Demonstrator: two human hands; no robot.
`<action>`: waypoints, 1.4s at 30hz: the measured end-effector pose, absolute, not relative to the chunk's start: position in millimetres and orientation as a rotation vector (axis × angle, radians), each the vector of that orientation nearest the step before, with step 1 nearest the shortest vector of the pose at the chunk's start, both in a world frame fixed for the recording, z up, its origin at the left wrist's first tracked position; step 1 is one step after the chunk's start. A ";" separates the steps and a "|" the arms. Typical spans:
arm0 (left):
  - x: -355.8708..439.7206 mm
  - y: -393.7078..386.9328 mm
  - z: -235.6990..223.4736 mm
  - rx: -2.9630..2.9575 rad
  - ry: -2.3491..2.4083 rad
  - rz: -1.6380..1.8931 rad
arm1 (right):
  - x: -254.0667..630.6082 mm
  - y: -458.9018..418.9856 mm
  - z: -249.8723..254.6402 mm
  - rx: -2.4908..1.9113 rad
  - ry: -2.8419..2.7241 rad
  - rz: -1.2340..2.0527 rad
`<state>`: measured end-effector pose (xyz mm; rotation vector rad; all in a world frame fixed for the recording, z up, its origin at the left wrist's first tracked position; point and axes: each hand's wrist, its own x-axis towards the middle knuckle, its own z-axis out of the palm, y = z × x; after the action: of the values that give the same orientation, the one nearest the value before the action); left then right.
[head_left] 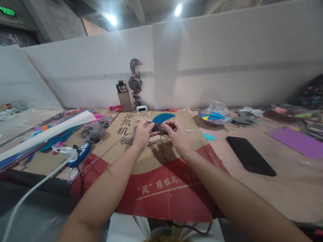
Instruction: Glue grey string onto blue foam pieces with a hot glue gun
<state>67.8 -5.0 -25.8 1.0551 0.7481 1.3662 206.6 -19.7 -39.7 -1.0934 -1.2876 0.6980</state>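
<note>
My left hand (142,135) is closed, pinching a small dark grey piece (156,127) between thumb and fingers. Close beside it, my right hand (177,134) is closed too, its fingertips pinched together at the piece's right edge; what they hold is too small to make out. A blue crescent-shaped piece (163,117) shows just behind the fingers; whether a hand touches it I cannot tell. Grey yarn (128,139) lies in a loose bundle by my left hand, with strands below both hands. Everything is over a flattened cardboard box (156,161) with a red printed end.
A black phone (249,155) and purple sheet (297,141) lie right. A plastic-covered round tray (214,121) is farther back. Left are a blue-and-white power strip (80,154), a grey yarn heap (94,130) and a white roll (47,135). A bottle (124,97) stands by the white partition (101,64).
</note>
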 end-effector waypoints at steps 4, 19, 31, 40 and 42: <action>70.0 -5.2 -31.3 1.150 0.739 1.333 | 208.5 -18.1 -42.9 -1.182 -1.329 0.610; 78.3 -12.0 -30.0 1.147 0.733 1.362 | 202.7 -14.8 -41.4 -1.159 -1.269 0.622; 73.6 -8.8 -25.7 1.090 0.775 1.425 | 201.4 -19.9 -49.4 -0.996 -1.370 0.691; 57.4 7.7 -27.2 1.275 0.896 1.568 | 225.4 -2.2 -57.2 -1.321 -1.548 0.527; 52.7 13.0 -27.5 1.234 0.908 1.603 | 240.4 2.2 -58.2 -1.446 -1.563 0.311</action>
<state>52.7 13.0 -27.5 1.2343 0.9081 1.6034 240.4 2.2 -58.2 -1.4461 -1.5628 0.3111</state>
